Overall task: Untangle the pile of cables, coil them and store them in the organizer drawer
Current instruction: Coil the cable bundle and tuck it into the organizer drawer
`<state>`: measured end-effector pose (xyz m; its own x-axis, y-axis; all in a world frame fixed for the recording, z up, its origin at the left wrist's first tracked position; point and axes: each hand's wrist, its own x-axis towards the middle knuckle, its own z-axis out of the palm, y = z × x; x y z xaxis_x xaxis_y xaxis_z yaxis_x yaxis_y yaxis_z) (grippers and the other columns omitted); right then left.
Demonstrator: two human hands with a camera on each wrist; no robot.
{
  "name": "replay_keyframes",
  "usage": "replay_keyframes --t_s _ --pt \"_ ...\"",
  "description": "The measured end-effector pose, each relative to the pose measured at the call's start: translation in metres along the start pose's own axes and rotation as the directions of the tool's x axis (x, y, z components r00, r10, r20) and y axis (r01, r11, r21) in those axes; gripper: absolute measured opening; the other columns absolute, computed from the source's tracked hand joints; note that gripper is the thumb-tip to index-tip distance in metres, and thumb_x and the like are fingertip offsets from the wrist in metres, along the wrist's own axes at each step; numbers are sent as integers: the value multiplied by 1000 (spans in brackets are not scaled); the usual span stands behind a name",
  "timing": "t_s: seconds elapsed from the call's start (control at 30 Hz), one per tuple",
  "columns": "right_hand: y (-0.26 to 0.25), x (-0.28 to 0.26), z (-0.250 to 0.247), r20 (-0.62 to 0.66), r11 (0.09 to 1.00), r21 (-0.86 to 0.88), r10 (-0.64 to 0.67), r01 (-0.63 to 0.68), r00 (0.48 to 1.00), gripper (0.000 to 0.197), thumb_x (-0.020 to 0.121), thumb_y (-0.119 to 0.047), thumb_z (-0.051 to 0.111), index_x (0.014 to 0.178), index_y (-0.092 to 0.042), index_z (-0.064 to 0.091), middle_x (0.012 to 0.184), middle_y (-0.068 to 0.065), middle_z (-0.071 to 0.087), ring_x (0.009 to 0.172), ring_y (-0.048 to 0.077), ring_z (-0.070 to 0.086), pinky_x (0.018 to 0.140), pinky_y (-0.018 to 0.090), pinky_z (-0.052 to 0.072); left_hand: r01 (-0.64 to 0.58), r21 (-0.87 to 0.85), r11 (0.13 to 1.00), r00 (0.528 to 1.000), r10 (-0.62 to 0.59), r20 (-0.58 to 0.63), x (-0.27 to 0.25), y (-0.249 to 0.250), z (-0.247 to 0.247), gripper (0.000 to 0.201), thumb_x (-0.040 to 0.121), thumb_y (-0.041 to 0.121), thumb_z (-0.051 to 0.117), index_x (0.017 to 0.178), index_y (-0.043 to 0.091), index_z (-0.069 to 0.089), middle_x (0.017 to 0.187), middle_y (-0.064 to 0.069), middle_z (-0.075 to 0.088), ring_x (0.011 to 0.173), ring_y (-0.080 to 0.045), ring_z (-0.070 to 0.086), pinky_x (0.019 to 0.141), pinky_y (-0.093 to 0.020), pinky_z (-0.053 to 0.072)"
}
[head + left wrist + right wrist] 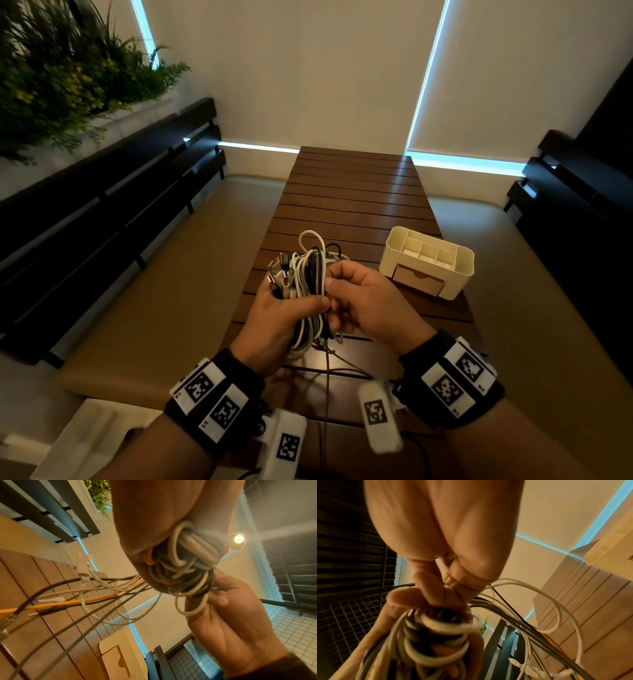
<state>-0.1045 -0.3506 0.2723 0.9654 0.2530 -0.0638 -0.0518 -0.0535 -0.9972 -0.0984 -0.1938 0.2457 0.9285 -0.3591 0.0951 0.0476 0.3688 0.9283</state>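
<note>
Cable bundle [307, 294] clenched in left hand [278, 327], thumb across the front, fingers curled behind; white, grey, black and orange strands mixed, plug ends sticking up at upper left of the fist. Right hand [368, 305] pinching at the bundle's right side with thumb and fingertips [329, 283]; exact strand pinched not clear. Both held up above the near end of slatted wooden table [356, 198], loose tails hanging down toward the slats. Cream organizer [459, 274] standing on the table to the right, near but apart from the hands, wooden drawer [419, 279] in its front shut. Far half of the table bare; table edges close on either side, dark benches [102, 212] well apart beyond them.
</note>
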Motion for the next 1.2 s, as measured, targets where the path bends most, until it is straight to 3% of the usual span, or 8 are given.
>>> replay_keyframes --t_s 0.3,0.4,0.67,0.77,0.9,1.0,1.1,1.2 --pt "1 -4 -13 57 984 -127 -122 128 991 13 89 -18 69 101 -13 66 78 4 71 54 12 59 51 19 47 53 0 999 996 -53 -71 3 2 -12 37 76 5 69 112 2 69 102 -30 68 87 -43 68 75 -51 60" --pt "3 -3 -14 27 988 -108 -104 106 994 32 76 -35 74 97 -12 66 77 7 73 53 13 60 48 20 46 69 7 998 997 -69 -33 3 3 -12 37 72 5 71 109 0 70 98 -26 69 84 -38 68 72 -46 60" --pt "4 -1 -16 -69 981 -157 -124 112 990 30 74 -43 74 82 -15 65 62 0 64 49 15 56 47 22 45 58 45 997 996 -61 68 2 4 -2 29 75 -2 69 100 11 74 91 -16 72 81 -29 71 73 -41 59" --pt "4 0 -16 -105 965 -219 -172 146 979 37 68 -56 75 76 -22 63 65 3 60 56 19 50 51 28 43 28 45 999 994 -33 104 1 8 3 34 79 -4 70 112 4 69 102 -21 72 89 -31 72 75 -40 60" --pt "5 -2 -14 -139 941 -305 -197 147 971 49 67 -59 72 79 -13 62 65 3 55 57 14 46 52 26 40 40 98 994 995 -48 84 2 11 2 43 76 -4 71 118 -3 62 101 -21 71 86 -31 72 72 -38 60" --pt "-1 -7 -17 -141 914 -379 -209 142 968 45 69 -54 76 80 -13 62 64 0 55 57 10 47 52 23 41 71 159 985 996 -79 43 1 14 1 46 71 -1 72 116 -3 61 93 -20 69 79 -33 68 71 -44 61" --pt "-12 -11 -31 -199 914 -338 -302 224 932 23 79 -26 82 87 -18 62 74 -1 58 64 10 53 59 22 48 128 154 980 991 -133 23 -1 18 -2 42 70 2 72 111 -4 64 81 -19 67 72 -33 66 68 -46 61" --pt "-20 -14 -49 -154 840 -421 -438 342 886 40 78 -14 77 109 -31 58 104 -10 62 95 5 61 80 23 49 217 137 967 974 -223 29 -3 24 -6 35 68 3 71 101 -6 65 75 -20 65 67 -30 68 61 -39 59"
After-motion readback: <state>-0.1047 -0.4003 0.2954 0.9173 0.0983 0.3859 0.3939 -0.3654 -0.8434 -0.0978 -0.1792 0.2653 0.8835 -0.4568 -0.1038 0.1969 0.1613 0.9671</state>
